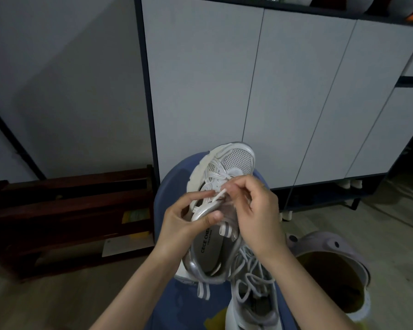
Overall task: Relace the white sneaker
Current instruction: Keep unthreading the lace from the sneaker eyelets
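A white mesh sneaker (pixel 234 160) lies toe away from me on a blue surface (pixel 167 198), its insole printed with dark letters. My left hand (pixel 186 220) grips the silver edge of the sneaker's opening, thumb pressed on the side. My right hand (pixel 255 208) pinches the tip of a white lace (pixel 218 194) over the eyelets near the tongue. Crossed laces show toward the toe. A second white sneaker (pixel 250 298) with loose laces lies below, near my right wrist.
A white cabinet (pixel 272 91) on small feet stands right behind the shoe. Dark wooden furniture (pixel 69 210) lies on the floor at the left. A purple slipper-like object with a brown inside (pixel 332 270) sits at the lower right.
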